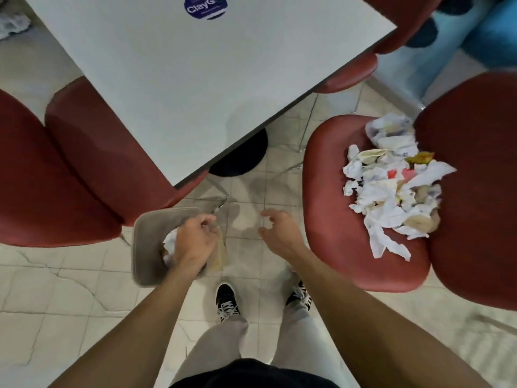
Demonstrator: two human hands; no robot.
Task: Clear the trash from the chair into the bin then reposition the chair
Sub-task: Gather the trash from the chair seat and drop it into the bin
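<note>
left hand [195, 242] over bin [145, 247], loosely curled, empty | right hand [279, 231] open, empty

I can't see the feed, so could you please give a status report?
Left hand over bin, right hand empty. Trash on chair. Path clear.

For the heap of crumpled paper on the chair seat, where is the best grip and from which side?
Judging by its loose, scattered shape, the trash heap is best gathered at its near left edge, from above and the open front of the seat. The backrest blocks the far side, and the empty right hand is nearest.
</note>
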